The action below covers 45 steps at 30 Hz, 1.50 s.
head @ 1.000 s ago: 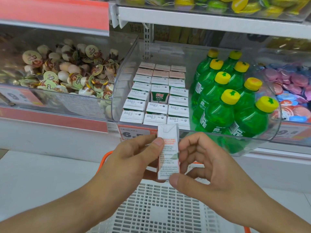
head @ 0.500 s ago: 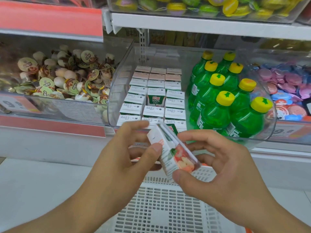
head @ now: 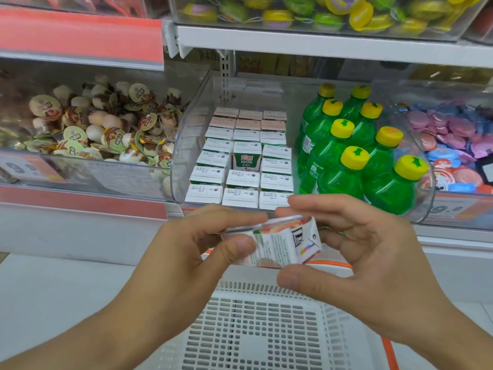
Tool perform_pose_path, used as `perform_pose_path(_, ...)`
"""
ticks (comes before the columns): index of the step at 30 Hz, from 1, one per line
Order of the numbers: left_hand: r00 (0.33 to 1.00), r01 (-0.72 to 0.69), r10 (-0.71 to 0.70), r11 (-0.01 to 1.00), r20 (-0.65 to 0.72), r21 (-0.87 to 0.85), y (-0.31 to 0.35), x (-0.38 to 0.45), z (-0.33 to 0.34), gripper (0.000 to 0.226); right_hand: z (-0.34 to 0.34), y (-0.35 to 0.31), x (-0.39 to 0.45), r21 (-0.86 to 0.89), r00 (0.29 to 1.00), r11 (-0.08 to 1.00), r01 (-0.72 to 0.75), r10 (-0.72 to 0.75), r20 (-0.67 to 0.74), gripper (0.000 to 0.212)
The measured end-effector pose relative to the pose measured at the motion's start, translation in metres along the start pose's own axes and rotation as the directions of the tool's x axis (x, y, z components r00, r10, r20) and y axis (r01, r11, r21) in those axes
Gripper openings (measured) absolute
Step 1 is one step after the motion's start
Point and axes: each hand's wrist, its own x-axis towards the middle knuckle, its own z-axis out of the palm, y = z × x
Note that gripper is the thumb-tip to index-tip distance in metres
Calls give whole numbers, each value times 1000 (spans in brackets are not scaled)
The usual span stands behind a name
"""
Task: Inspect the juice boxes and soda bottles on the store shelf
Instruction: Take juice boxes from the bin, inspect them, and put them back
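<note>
A person holds one small juice box (head: 277,243) in front of the shelf, above a white plastic basket (head: 256,324). The box lies on its side, nearly level, with its printed side panel facing the camera and its folded bottom end turned to the right. The left hand (head: 186,263) grips the left end of the box, thumb pressed on the near face and fingers curled over the top edge. The right hand (head: 370,265) pinches the right end, its thumb under the lower edge and its forefinger stretched along the top; the other fingers curl behind the box. Both hands are closed on the same box, close together with the box between them.

Behind the hands sits a clear plastic bin (head: 186,145) on the shelf. Its left part holds rows of juice boxes (head: 245,158) standing upright in three columns, tops up; one box in the middle column shows its green and white front with "100%" printed on it. Its right part holds green soda bottles (head: 346,161) with yellow caps, standing upright and packed together, just beside the juice boxes.

To the left, another clear bin holds a heap of small snack cups (head: 93,124) with round foil lids. To the right lies a pile of pink and blue round packets (head: 450,140). The shelf above carries yellow, green and purple packets (head: 306,12).
</note>
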Motion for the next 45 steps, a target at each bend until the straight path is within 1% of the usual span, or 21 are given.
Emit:
perform_pose_path(2,999,-15,11,998,49,65,1,0,0,29,2,-2,-1,-10,999,1000,5,-6,-36,55)
perform_pose_path(4,994,-62,47,988,103,144,6,-2,1,35,3,-4,-1,-5,997,1000,-15,14,-78,56)
perform_pose_path(6,984,-137,109,969,143,205,10,-4,1,49,3,-2,0,40,991,996,-74,78,-106,58)
perform_pose_path(7,978,-174,138,953,156,248,11,-5,2,53,2,-1,1,64,987,992,-113,119,-105,60)
perform_pose_path(9,974,-213,174,921,145,325,10,-4,3,50,3,4,0,74,977,980,-182,189,-97,64)
perform_pose_path(12,983,-181,155,919,103,349,9,-4,6,45,9,5,-4,55,965,967,-250,254,-71,68)
perform_pose_path(13,981,-191,164,913,102,360,8,-4,6,42,10,5,-4,60,964,965,-254,258,-71,66)
perform_pose_path(14,979,-205,180,906,100,372,8,-4,7,40,11,5,-3,64,964,966,-250,255,-80,60)
perform_pose_path(16,978,-206,194,916,72,344,5,-4,6,40,10,6,-1,101,965,967,-233,243,-98,38)
perform_pose_path(17,982,-190,181,934,57,301,4,-4,5,40,9,5,1,126,965,966,-226,240,-103,32)
perform_pose_path(19,987,-161,155,962,45,222,2,-4,2,39,7,3,1,129,970,969,-211,224,-95,26)
perform_pose_path(22,989,-150,144,969,45,195,3,-4,1,41,7,0,-1,104,974,973,-208,216,-72,19)
perform_pose_path(24,989,-147,140,971,51,190,3,-4,1,42,6,4,-2,102,976,974,-201,207,-59,18)
perform_pose_path(27,992,-125,119,977,46,170,2,-3,1,42,5,6,-3,98,982,978,-183,188,-36,25)
perform_pose_path(33,990,-140,137,988,43,68,-1,-2,4,45,4,7,-3,21,981,981,-192,192,1,36)
perform_pose_path(35,988,-153,151,986,40,66,-1,-2,5,45,5,7,-4,-13,984,984,-180,180,1,34)
perform_pose_path(37,982,-184,179,976,54,113,-2,-2,5,44,6,6,-6,-53,985,984,-173,172,-16,28)
perform_pose_path(40,973,-230,219,952,75,203,-1,-3,6,46,7,5,-7,-117,979,972,-205,202,-36,34)
perform_pose_path(45,973,-227,216,962,86,149,-2,-2,6,40,4,4,-7,-132,970,962,-239,243,15,43)
